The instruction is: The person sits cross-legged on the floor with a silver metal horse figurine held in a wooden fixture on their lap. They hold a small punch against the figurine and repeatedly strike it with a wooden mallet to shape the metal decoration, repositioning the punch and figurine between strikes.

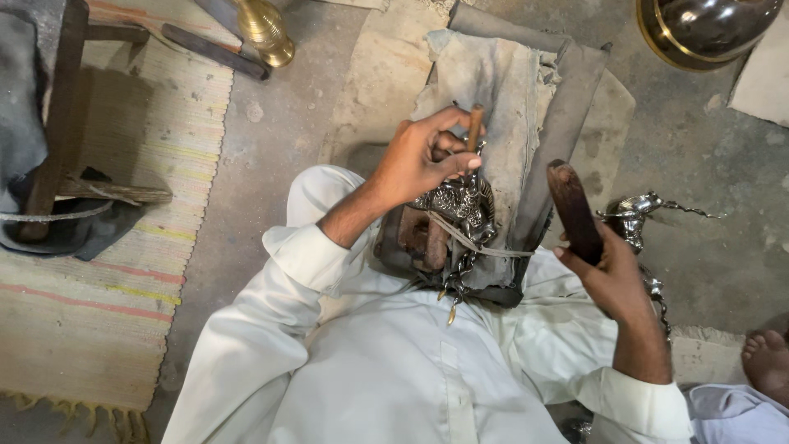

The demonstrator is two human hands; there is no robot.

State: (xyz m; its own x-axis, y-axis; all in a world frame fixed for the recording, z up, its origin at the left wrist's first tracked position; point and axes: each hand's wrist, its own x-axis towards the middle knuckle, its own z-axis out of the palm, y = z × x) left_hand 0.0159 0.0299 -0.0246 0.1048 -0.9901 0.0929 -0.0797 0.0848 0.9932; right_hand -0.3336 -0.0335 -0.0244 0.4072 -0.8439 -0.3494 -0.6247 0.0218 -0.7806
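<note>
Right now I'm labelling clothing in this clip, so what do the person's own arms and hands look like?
Both arms wear long, loose white sleeves with buttonless-looking folded cuffs, pushed back above the wrists. The left hand and right hand are bare: no gloves, rings or watch visible.

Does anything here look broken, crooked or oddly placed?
Nothing looks broken. The oddest sight is the silver metal figure, lashed with cord to a rusty block between the person's knees. The left hand holds a small punch over it; the right hand holds a dark wooden mallet.

silver figurine (460,205) strapped down, punch (475,125) upright, mallet (574,212) raised
</note>
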